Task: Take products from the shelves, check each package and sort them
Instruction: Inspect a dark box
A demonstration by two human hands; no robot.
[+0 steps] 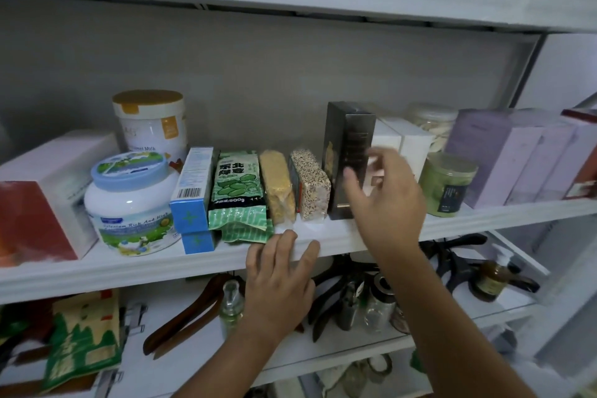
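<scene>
We see a glossy white painted shelf [161, 268], shiny plastic film on the green bean bag [237, 191], a glossy black carton [345, 145], a smooth plastic tub [129, 203], a clear plastic jar [431, 126] and dark varnished wood hangers [184, 313].

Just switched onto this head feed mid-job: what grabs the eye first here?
The right hand, fingers spread, reaches at the tall black box standing mid-shelf; blur hides any contact. The left hand rests flat on the shelf edge, just below the green bean packet. To the left, a blue-lidded white tub stands out.
</scene>
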